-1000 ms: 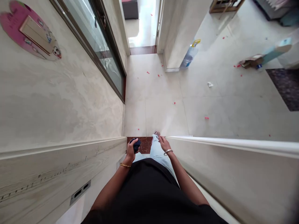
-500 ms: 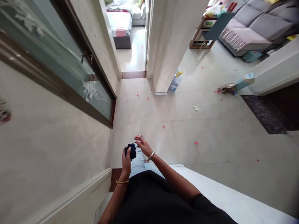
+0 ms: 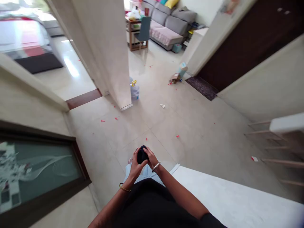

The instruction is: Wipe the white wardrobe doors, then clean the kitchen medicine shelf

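Bright daylight at upper left pales the bed (image 3: 26,33) and glares off the floor (image 3: 71,67); blur and wide-angle stretching soften the edges

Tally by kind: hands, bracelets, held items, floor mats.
Hands: 2 (left hand, right hand)
Bracelets: 2 (gold-coloured bracelet, silver-coloured bracelet)
Held items: 1 (dark bundle, in both hands)
Floor mats: 1 (dark mat)
Total: 6
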### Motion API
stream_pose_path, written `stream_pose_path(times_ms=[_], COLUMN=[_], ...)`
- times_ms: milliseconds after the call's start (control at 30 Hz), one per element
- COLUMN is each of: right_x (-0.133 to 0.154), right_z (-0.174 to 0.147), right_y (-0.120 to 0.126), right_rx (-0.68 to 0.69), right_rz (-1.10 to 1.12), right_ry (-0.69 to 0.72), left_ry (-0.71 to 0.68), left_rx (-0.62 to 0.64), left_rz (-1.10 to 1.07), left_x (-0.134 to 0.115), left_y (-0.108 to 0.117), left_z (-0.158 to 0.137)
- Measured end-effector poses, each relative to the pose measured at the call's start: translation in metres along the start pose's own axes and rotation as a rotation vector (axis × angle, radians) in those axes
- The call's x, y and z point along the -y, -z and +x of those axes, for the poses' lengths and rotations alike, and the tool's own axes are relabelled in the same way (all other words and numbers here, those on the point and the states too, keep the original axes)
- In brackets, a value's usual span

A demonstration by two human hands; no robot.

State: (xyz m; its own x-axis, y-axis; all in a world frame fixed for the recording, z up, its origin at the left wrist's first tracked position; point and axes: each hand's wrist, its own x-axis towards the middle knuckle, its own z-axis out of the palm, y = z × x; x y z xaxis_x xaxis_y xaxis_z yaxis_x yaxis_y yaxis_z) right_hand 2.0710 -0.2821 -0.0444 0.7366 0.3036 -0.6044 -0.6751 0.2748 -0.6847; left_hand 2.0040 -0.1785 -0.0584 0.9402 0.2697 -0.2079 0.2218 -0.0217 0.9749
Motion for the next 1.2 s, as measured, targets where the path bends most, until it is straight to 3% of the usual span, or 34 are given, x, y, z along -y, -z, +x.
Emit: stream_pose_path(times_ms=[200, 300, 400, 533, 667, 967, 1067, 1200], right_x=[0.063, 0.102, 0.150, 0.221, 0.284, 0.370, 0.394, 0.422], right_z=[0.050, 0.075, 0.101, 0.128, 0.137, 0.132, 0.123, 0.091], right_y=[0.044, 0.081, 0.130, 0.216, 0.315, 0.487, 0.550, 0.642], right_rx=[-0.194, -0.241, -0.282, -0.335, -0.449, -0.778, -0.895, -1.102], right_rz=[0.200, 0.229, 0.227, 0.193, 0.204, 0.385, 0.425, 0.450], right_ry=[0.037, 0.079, 0.186, 0.339, 0.392, 0.491, 0.527, 0.553], left_ry=[-0.012, 0.045, 0.083, 0.086, 0.150, 0.311, 0.280, 0.195], left_rx=[0.257, 0.315, 0.307, 0.247, 0.221, 0.423, 0.559, 0.751], left_rz=[0.058, 0.052, 0.063, 0.026, -0.053, -0.049, 0.044, 0.171], left_x=[-0.013, -0.023, -0.038, -0.062, -0.086, -0.135, -0.139, -0.140], left_y=[-0.048, -0.091, -0.150, -0.250, -0.354, -0.562, -0.654, -0.794], left_z=[0.100, 0.153, 0.204, 0.268, 0.323, 0.406, 0.422, 0.425])
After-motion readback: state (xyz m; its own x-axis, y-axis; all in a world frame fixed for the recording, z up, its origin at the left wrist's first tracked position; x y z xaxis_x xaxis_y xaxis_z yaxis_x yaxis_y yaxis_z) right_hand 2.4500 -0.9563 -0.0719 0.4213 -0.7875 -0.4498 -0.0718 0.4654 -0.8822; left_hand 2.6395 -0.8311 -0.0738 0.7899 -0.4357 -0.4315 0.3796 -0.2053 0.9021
